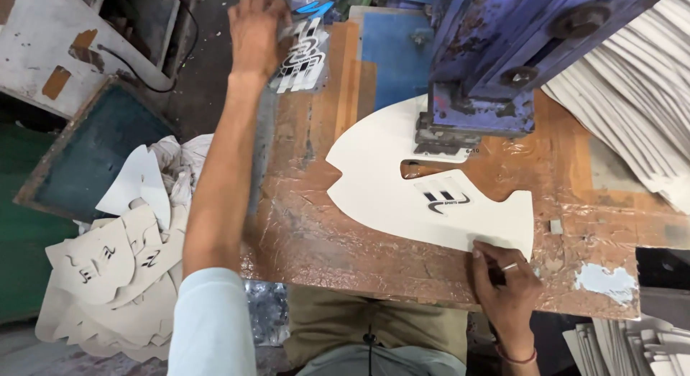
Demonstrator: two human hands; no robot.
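Head camera view, looking down on a worn brown wooden workbench [316, 232] with peeling, glossy patches. A white flat cut-out piece with a curved outline and a notch [381, 182] lies on the bench, its far edge tucked under the foot of a blue metal press machine [489, 52]. A small dark striped mark is printed near its middle.

The right hand [507, 279] rests at the near right corner of the white piece, fingertips pinching its edge close to the bench's front edge. The left hand [257, 32] reaches far forward, arm outstretched, fingers closed over a small stack of silvery sheets with black and white printed stripes [302, 60] at the bench's far left.

Left of the bench, lower down, a loose heap of similar white cut pieces [115, 268] lies beside a dark green framed panel [93, 149]. More white sheets are stacked at the right edge [640, 95] (fanned, overlapping). Bare bench surface lies open between the two hands.
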